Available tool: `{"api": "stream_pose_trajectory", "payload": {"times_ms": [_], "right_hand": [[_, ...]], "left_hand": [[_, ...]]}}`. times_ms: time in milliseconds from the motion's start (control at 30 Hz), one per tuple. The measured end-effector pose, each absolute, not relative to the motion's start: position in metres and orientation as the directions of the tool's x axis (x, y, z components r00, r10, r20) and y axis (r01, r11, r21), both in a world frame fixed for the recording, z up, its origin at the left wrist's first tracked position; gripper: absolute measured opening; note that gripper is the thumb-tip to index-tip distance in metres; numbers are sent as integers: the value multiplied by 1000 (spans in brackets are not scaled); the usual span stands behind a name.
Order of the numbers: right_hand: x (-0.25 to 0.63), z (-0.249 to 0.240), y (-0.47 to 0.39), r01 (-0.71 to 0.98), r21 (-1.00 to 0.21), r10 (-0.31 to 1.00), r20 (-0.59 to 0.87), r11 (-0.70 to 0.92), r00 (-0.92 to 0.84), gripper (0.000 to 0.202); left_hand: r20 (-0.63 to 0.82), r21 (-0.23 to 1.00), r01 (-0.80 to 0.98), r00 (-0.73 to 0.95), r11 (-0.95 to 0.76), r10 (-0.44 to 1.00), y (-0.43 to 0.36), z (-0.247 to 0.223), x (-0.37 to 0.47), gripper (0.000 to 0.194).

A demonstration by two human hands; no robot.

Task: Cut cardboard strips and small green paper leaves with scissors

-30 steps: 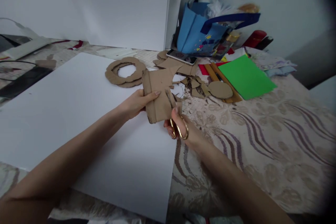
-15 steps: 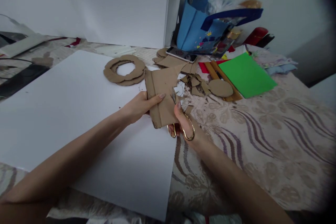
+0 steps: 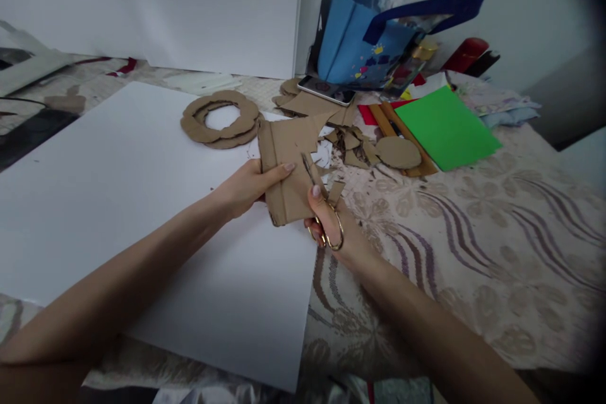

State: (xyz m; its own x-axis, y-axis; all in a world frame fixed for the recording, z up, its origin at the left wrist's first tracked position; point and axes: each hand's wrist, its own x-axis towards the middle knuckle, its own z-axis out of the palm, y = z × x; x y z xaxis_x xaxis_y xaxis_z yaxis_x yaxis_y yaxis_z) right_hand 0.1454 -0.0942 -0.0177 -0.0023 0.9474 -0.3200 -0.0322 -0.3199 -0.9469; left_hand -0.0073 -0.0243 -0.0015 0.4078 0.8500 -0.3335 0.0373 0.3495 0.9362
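My left hand (image 3: 253, 184) grips the left side of a piece of brown cardboard (image 3: 291, 139), its thumb on top and its other fingers hidden underneath. Gold-handled scissors (image 3: 339, 233) are in my right hand (image 3: 329, 218), with the thumb through one loop. Their dark blades lie at the right part of the cardboard, pointing up and left. The cardboard has a fold line along its left side and a jagged right edge. Behind it, flower-edged cardboard rings (image 3: 220, 118) lie stacked on a large white sheet (image 3: 108, 183).
Cardboard scraps (image 3: 353, 142), a cardboard oval (image 3: 398, 152) and green sheets (image 3: 447, 129) lie on the right of the patterned cloth (image 3: 473, 221). Behind are a phone (image 3: 326, 89) and a blue bag (image 3: 364, 44). A white panel (image 3: 156, 6) stands at the back.
The scissor blades now show over the cardboard, and their handles have come closer together. The view has shifted slightly, and a small strip beside the right hand shows more clearly.
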Motion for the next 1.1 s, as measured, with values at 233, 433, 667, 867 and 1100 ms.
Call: {"api": "stream_pose_trajectory", "payload": {"times_ms": [233,433,667,867,1100], "right_hand": [[149,-27,-91,-50,-951,952,-302,-305,-56,52],[150,-26,-89,-63,-946,948,-316,-319,-40,56],[150,-25,-91,-43,-939,939,-342,-342,-27,61],[152,-32,-90,-56,-948,948,-316,-314,39,57],[163,-36,-78,-188,-852,869,-456,-489,-194,58]], "left_hand": [[-310,945,23,386,327,869,-24,-2,-8,41],[-304,952,92,421,294,854,-26,-3,-8,44],[-332,940,76,431,332,839,-26,-4,-6,46],[-318,931,-25,430,363,845,-31,-8,-3,42],[-317,918,-76,453,390,833,-34,-9,0,46]]}}
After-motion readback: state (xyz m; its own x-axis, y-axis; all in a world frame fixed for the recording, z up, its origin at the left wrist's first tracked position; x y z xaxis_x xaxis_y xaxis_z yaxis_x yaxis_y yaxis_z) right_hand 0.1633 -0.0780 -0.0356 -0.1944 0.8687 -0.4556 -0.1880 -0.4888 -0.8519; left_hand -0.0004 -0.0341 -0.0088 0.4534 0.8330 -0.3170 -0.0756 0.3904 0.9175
